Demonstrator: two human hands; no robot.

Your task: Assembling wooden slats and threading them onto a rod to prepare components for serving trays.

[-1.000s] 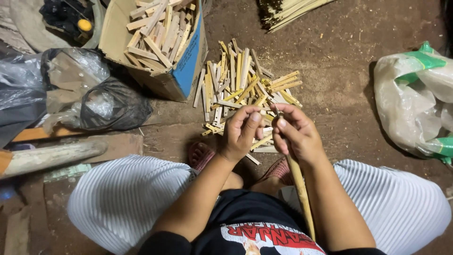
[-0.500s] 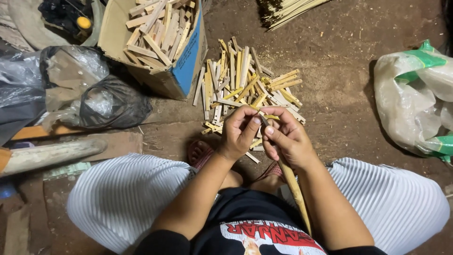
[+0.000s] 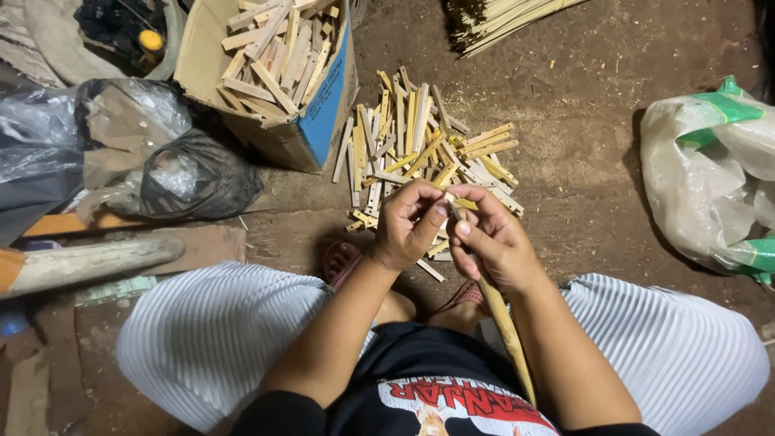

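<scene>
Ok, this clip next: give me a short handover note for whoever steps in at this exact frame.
Left hand: fingers pinched on the top end of a bamboo stick.
Right hand: closed around the same stick just below, its long end running down past the lap.
Things: pile of short bamboo strips on the dirt floor just ahead of the hands; cardboard box of similar strips at front left; bundle of thin sticks at top; plastic sack to the right.
Done: many strips already cut and piled.
Left: the stick in hand is still long.
</scene>
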